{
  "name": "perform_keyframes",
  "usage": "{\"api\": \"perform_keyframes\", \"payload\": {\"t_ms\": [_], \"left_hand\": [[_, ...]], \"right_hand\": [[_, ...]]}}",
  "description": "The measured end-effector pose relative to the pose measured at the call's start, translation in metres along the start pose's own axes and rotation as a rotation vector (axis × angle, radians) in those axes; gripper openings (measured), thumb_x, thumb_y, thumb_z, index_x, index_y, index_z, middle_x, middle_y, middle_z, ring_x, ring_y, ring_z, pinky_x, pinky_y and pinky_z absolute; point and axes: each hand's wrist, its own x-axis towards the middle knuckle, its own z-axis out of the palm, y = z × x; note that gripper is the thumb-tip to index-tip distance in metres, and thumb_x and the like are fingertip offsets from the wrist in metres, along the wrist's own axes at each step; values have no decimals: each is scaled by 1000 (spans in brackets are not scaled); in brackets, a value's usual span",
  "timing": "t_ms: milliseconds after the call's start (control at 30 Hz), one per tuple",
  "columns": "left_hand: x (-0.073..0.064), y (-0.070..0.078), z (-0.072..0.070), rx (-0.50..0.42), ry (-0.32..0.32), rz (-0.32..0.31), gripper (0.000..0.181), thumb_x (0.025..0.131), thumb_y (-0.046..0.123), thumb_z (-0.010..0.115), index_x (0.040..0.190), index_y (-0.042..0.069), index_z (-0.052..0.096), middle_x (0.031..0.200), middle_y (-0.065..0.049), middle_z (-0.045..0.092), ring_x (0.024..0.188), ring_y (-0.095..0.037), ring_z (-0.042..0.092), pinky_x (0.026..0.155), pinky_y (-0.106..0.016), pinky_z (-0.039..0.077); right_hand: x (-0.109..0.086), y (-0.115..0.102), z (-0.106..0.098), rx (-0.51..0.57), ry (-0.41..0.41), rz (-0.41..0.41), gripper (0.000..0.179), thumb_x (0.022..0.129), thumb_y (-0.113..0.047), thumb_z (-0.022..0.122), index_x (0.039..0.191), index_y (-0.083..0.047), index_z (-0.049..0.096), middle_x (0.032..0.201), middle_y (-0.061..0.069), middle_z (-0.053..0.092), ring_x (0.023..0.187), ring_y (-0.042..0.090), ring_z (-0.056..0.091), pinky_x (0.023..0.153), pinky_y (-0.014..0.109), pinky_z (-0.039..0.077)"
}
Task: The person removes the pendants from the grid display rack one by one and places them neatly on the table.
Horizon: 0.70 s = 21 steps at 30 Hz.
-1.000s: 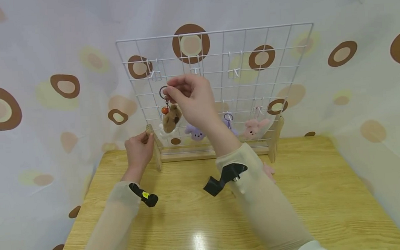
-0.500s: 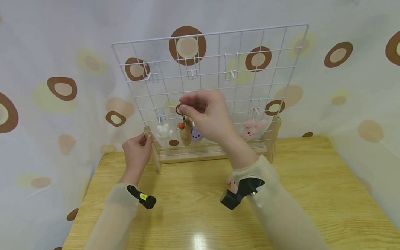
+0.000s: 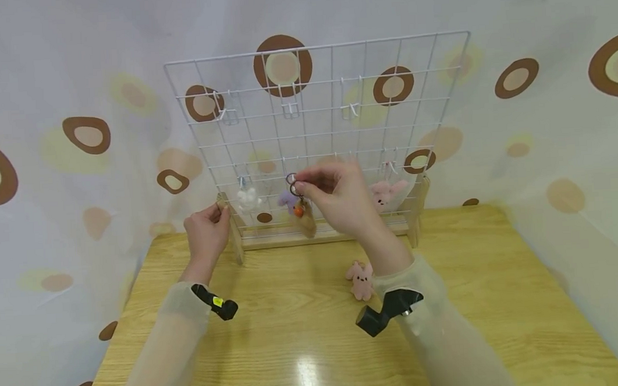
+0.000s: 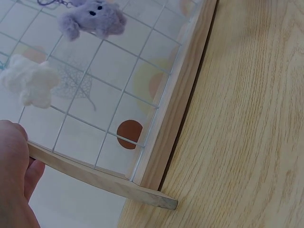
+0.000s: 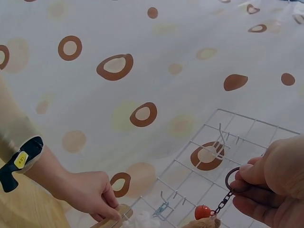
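Observation:
My right hand pinches the dark metal ring of a brown plush keychain in front of the lower middle of the white wire grid rack. An orange bead and a short chain hang between ring and plush. Behind it, a purple plush keychain hangs on the grid, partly covered in the head view. My left hand grips the wooden side post of the rack at its left end. Close by that hand hangs a white fluffy keychain.
A pink bunny keychain hangs at the lower right of the grid. Another pink plush lies on the wooden table below my right forearm. Bare white hooks line the upper grid. A patterned cloth stands behind.
My right hand has carried the brown plush keychain down and to the right, from the upper left hooks to the lower middle of the grid. The left hand keeps its grip on the post.

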Motion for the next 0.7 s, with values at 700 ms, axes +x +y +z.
{"api": "perform_keyframes", "payload": {"t_ms": [700], "left_hand": [[0, 5, -2, 1, 5, -13, 23, 102, 18, 72, 110, -1, 82, 98, -18, 79, 89, -25, 79, 77, -44, 63]], "right_hand": [[-40, 57, -2, 3, 43, 177, 8, 98, -2, 75, 104, 1, 79, 99, 10, 78, 94, 23, 75, 88, 28, 59]]}}
